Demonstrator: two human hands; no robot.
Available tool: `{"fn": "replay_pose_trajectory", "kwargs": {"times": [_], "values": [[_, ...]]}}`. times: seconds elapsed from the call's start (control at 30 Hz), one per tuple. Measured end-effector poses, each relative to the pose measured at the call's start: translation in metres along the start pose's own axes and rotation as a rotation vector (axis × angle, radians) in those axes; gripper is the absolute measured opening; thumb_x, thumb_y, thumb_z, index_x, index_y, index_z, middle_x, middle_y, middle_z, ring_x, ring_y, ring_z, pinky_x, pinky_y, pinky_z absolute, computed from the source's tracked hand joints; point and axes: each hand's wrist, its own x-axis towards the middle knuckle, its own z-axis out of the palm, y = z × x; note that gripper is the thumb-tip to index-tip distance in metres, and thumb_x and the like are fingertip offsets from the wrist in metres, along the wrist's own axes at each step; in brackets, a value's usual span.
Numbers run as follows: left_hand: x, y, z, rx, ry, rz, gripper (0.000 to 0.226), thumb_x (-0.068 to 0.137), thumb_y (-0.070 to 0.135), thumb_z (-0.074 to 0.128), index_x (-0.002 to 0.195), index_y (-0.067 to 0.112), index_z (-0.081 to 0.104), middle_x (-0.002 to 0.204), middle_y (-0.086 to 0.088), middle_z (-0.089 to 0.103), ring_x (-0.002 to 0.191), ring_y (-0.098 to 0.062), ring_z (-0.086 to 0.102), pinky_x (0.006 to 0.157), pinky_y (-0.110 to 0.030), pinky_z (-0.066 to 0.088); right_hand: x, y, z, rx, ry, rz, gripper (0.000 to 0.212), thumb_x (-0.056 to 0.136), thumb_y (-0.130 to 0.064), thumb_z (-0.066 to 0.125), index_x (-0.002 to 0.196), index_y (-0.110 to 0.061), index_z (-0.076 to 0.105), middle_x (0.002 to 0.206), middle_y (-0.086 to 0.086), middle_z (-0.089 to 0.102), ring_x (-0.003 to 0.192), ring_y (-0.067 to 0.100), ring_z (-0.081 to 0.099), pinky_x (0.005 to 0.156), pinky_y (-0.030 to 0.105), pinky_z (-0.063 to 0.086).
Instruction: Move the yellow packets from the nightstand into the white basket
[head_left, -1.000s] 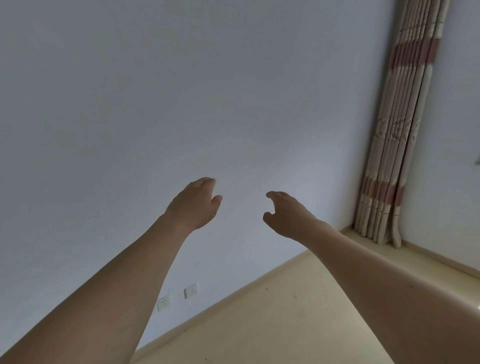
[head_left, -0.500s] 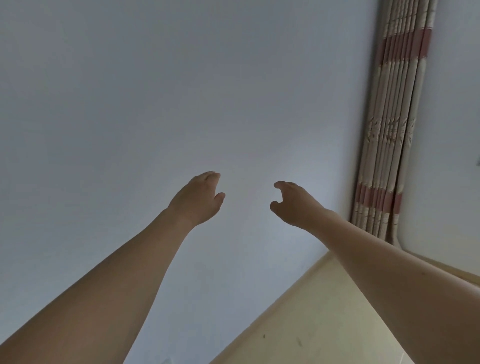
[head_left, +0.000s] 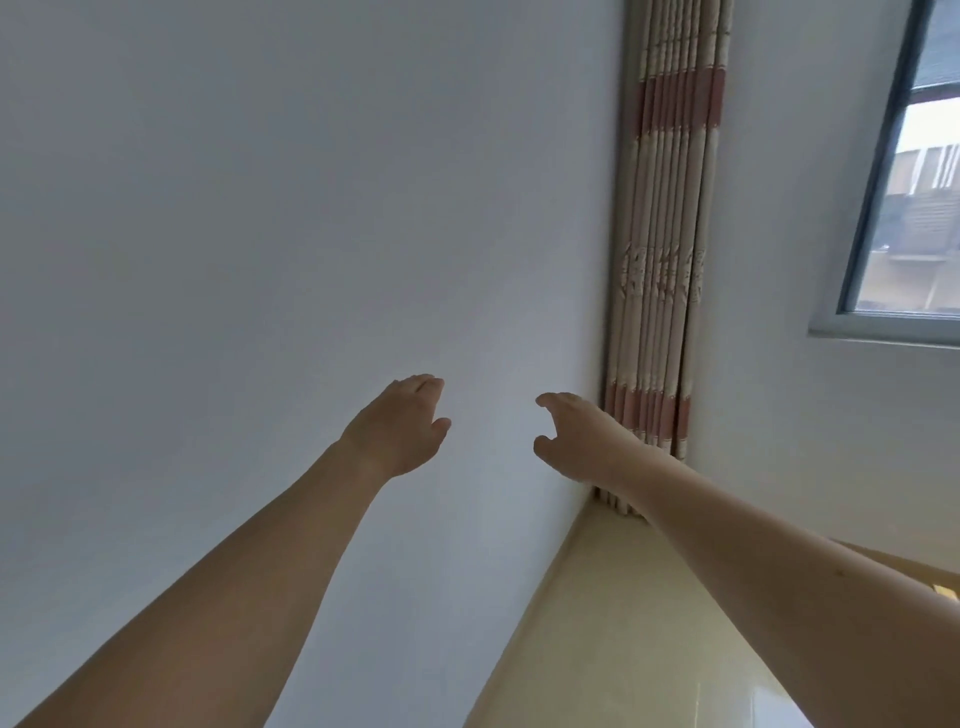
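Note:
Both of my arms reach forward in front of a bare white wall. My left hand (head_left: 402, 423) hangs in the air with its fingers loosely bent and holds nothing. My right hand (head_left: 579, 436) is level with it, a short gap to the right, fingers relaxed and slightly curled, also with nothing in it. No yellow packets, nightstand or white basket appear in the head view.
A white wall (head_left: 260, 234) fills the left and centre. A striped beige and pink curtain (head_left: 662, 234) hangs in the corner. A window (head_left: 914, 182) sits at the upper right. Cream floor tiles (head_left: 623, 649) show at the bottom right.
The view has swung right and upward: the wall sockets left the frame, the curtain moved towards the centre and the window came in. Both hands kept their pose.

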Motion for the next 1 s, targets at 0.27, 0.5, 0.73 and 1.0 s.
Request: {"fn": "replay_pose_trajectory", "kwargs": {"times": [0.27, 0.5, 0.73, 1.0], "values": [[0.230, 0.073, 0.094, -0.107, -0.015, 0.247, 0.054, 0.100, 0.032, 0.043, 0.149, 0.011, 0.031, 0.156, -0.001, 0.032, 0.141, -0.020, 0.030, 0.111, -0.035, 0.030, 0.130, 0.157, -0.018, -0.004, 0.050, 0.235, 0.050, 0.088, -0.019, 0.051, 0.137, -0.010, 0.045, 0.134, 0.007, 0.050, 0.125, 0.027, 0.048, 0.102, 0.038, 0.042], [0.400, 0.201, 0.198, -0.182, -0.020, 0.444, 0.056, 0.100, 0.031, 0.046, 0.149, 0.008, 0.031, 0.156, -0.007, 0.032, 0.144, -0.023, 0.025, 0.116, -0.032, 0.020, 0.217, 0.331, -0.040, 0.008, 0.141, 0.421, 0.043, 0.094, -0.020, 0.047, 0.136, -0.008, 0.047, 0.138, 0.013, 0.050, 0.125, 0.030, 0.049, 0.100, 0.039, 0.042], [0.578, 0.320, 0.233, -0.162, 0.023, 0.561, 0.060, 0.101, 0.032, 0.044, 0.152, 0.007, 0.026, 0.158, -0.010, 0.028, 0.148, -0.022, 0.018, 0.120, -0.032, 0.010, 0.313, 0.492, -0.106, -0.010, 0.226, 0.496, 0.057, 0.091, -0.021, 0.049, 0.146, -0.014, 0.036, 0.147, 0.006, 0.042, 0.130, 0.026, 0.044, 0.097, 0.033, 0.042], [0.735, 0.445, 0.314, -0.317, -0.048, 0.568, 0.060, 0.101, 0.033, 0.045, 0.152, 0.006, 0.026, 0.158, -0.011, 0.027, 0.148, -0.021, 0.019, 0.120, -0.030, 0.011, 0.395, 0.668, -0.130, -0.057, 0.213, 0.595, 0.059, 0.091, -0.024, 0.050, 0.147, -0.016, 0.035, 0.149, 0.003, 0.040, 0.132, 0.025, 0.043, 0.100, 0.034, 0.043]]}}
